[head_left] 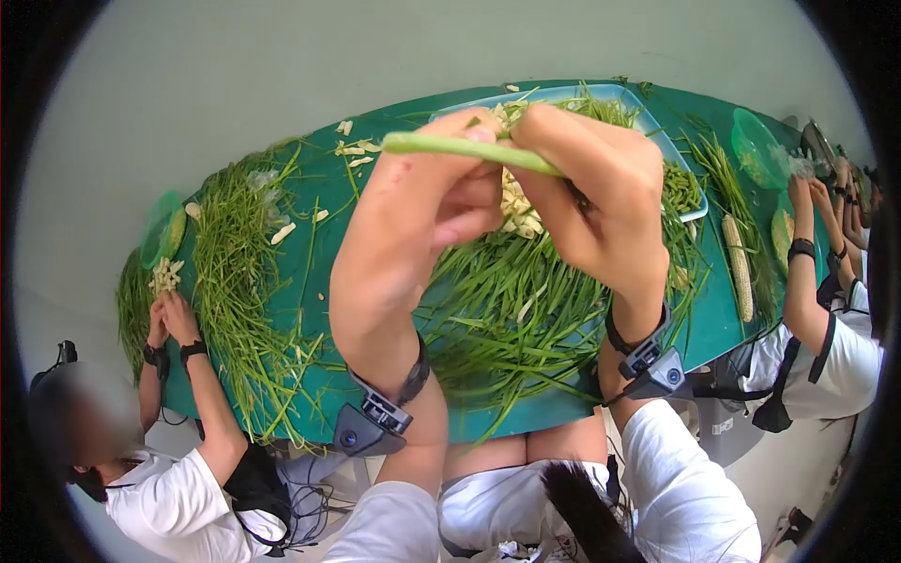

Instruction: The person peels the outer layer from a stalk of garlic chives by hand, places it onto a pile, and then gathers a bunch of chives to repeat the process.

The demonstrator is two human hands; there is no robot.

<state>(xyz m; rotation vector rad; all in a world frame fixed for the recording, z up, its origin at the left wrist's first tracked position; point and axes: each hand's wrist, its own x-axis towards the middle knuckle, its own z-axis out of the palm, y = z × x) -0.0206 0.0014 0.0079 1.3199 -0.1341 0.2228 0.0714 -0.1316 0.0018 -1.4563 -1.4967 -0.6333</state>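
Both hands are raised over the table, close together at the height of a light blue tray. Between them runs a thick, pale green stalk (441, 144), held nearly level. My left hand (413, 206) pinches it with the thumb and fingertips, and the stalk's left end sticks out past that hand. My right hand (601, 188) is closed around the stalk's right part; its fingers partly hide the grip. Behind the hands, the tray (643, 101) holds short cut green pieces (682, 192) and pale chunks (519, 206). Long green leafy stems (526, 291) lie spread below the hands.
The green table (324, 253) carries another heap of stems (235, 272) at left and scattered pale pieces. At right lie a corn cob (739, 267) and green baskets (755, 150). A co-worker's hands (169, 310) work at left; other people's arms reach in at right.
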